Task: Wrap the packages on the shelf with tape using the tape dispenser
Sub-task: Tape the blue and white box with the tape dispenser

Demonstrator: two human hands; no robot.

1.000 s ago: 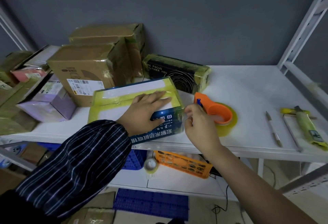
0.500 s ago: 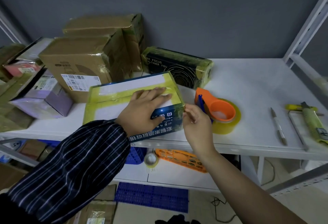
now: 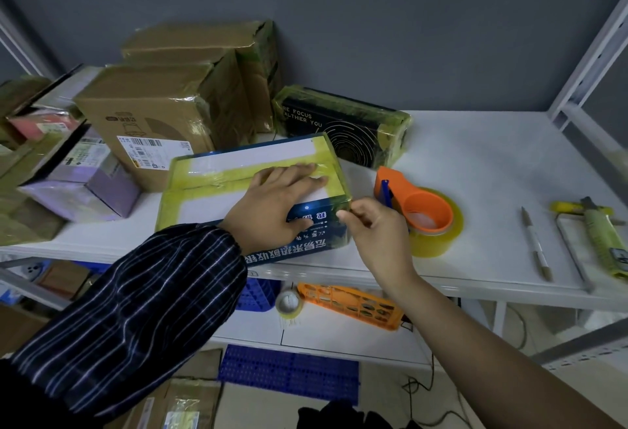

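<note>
Presently the blue-and-white box (image 3: pixel 210 187), banded with yellowish tape, lay at the front edge of the white shelf (image 3: pixel 492 163), left of centre. Left hand (image 3: pixel 272 204) lay flat on its lid, fingers straight and spread over the tape, thumb down on the blue front face. Striped sleeve (image 3: pixel 142 306) covered that arm. Right hand (image 3: pixel 380 235) sat at the box's front right corner, fingers curled, thumb and forefinger tips close together against the corner; could not tell whether they pinched any tape. Hands were apart, one on each side of that corner.

Just right of the box stood the orange tape dispenser (image 3: pixel 407 197) with its yellowish tape roll (image 3: pixel 445 241), resting on the shelf, not held. Behind the box: a black package (image 3: pixel 346 126) wrapped in tape, two cardboard boxes (image 3: pixel 153 116) stacked near the wall, a purple box (image 3: pixel 85 187) further left. Far right on the shelf lay a pen (image 3: pixel 535 241) and a green tool (image 3: pixel 601 235). On the lower shelf lay an orange basket (image 3: pixel 350 303) and a small tape roll (image 3: pixel 289 303).
</note>
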